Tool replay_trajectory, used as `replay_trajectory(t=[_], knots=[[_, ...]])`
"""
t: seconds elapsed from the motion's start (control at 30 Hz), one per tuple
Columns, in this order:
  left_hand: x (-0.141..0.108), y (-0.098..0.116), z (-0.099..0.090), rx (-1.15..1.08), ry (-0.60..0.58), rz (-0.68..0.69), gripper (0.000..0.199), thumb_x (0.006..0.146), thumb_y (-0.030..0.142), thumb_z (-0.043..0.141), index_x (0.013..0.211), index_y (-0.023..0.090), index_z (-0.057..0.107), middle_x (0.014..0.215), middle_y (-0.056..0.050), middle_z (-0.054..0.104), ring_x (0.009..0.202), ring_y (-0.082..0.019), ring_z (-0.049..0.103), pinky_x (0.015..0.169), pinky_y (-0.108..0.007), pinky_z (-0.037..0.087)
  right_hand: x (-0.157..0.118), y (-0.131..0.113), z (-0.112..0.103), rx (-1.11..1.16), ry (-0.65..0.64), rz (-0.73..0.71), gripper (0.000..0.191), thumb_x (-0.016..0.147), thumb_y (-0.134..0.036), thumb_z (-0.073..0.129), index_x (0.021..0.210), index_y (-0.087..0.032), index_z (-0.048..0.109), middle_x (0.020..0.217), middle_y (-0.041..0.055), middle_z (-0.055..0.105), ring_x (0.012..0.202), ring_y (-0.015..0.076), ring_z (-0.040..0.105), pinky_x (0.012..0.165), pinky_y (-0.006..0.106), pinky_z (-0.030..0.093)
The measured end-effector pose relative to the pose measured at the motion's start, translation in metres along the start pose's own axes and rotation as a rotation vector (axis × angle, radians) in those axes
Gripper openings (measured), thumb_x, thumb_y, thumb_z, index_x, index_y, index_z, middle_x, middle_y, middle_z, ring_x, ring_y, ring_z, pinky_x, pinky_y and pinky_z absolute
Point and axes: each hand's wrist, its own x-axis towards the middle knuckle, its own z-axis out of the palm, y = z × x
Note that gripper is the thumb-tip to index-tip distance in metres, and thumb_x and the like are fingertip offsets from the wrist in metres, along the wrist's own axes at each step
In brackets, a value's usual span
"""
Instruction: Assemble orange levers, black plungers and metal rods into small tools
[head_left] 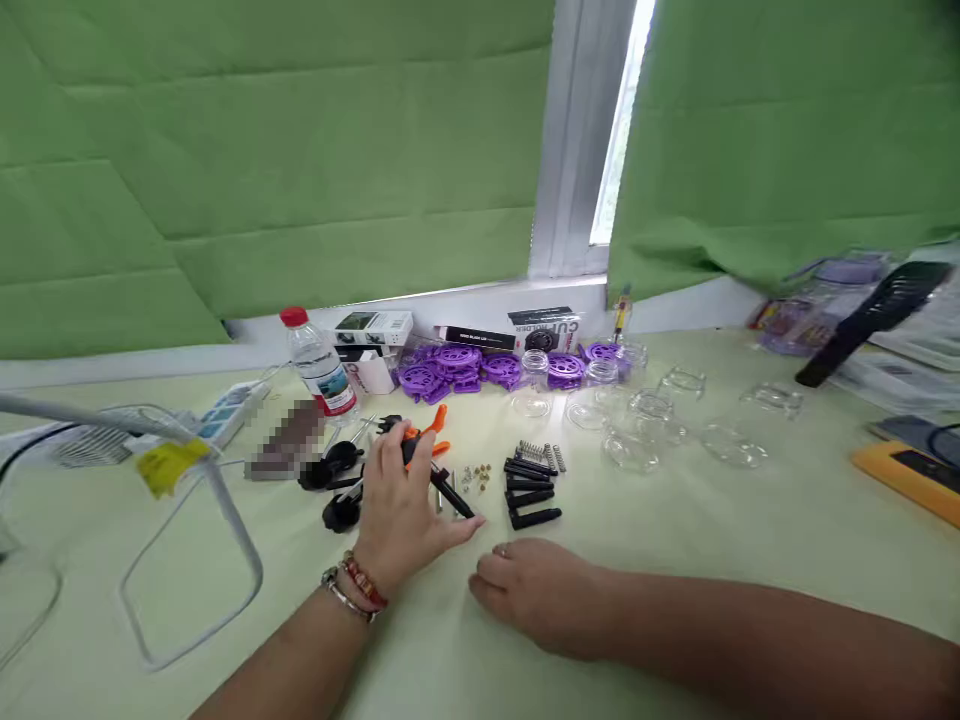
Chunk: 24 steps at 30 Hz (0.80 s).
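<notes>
My left hand (405,510) is over the small tools, its fingers spread and its thumb stretched right, near a black rod-like tool (454,493). Orange-handled pliers (437,420) show just beyond its fingers. Close by on the right, my right hand (536,595) rests on the table with its fingers curled; whatever they may hold is hidden. Black cylindrical parts (535,518) lie in a column ahead of it, with several metal springs (532,451) behind them. Tiny brass-coloured pieces (484,477) lie between the left hand and the black parts.
Purple discs (454,358) line the back beside boxes (373,328) and a red-capped bottle (319,365). Clear plastic parts (651,405) spread toward the right. Black-topped tools (340,460) lie left of my left hand. A white frame stand (247,560) and an orange device (907,482) flank the table.
</notes>
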Motion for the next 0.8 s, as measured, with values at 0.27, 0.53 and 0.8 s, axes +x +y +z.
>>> replay_trajectory(t=[0.27, 0.53, 0.8], knots=[[0.003, -0.013, -0.012, 0.036, 0.091, -0.086, 0.069, 0.057, 0.059, 0.069, 0.109, 0.016, 0.057, 0.132, -0.020, 0.028, 0.122, -0.040, 0.034, 0.102, -0.052, 0.028, 0.048, 0.019, 0.009, -0.132, -0.008, 0.236, 0.028, 0.076, -0.009, 0.053, 0.104, -0.005, 0.058, 0.081, 0.0120, 0.062, 0.074, 0.0221, 0.057, 0.064, 0.033, 0.044], [0.002, -0.013, -0.012, 0.017, 0.043, -0.098, 0.074, 0.052, 0.064, 0.070, 0.104, 0.013, 0.058, 0.129, -0.021, 0.031, 0.120, -0.040, 0.035, 0.101, -0.052, 0.030, 0.034, 0.029, -0.012, 0.437, 0.320, 0.567, 0.022, 0.084, -0.010, 0.042, 0.091, -0.013, 0.063, 0.086, 0.0089, 0.062, 0.082, 0.0179, 0.055, 0.075, 0.029, 0.042], [-0.013, 0.017, -0.014, -0.030, -0.225, -0.033, 0.060, 0.060, 0.057, 0.070, 0.100, 0.014, 0.057, 0.134, -0.021, 0.032, 0.118, -0.038, 0.040, 0.094, -0.049, 0.040, 0.012, -0.002, -0.005, 1.273, 0.272, 0.797, 0.022, 0.085, -0.031, 0.045, 0.072, -0.017, 0.055, 0.054, -0.0049, 0.038, 0.047, 0.0076, 0.033, 0.044, 0.020, 0.026]])
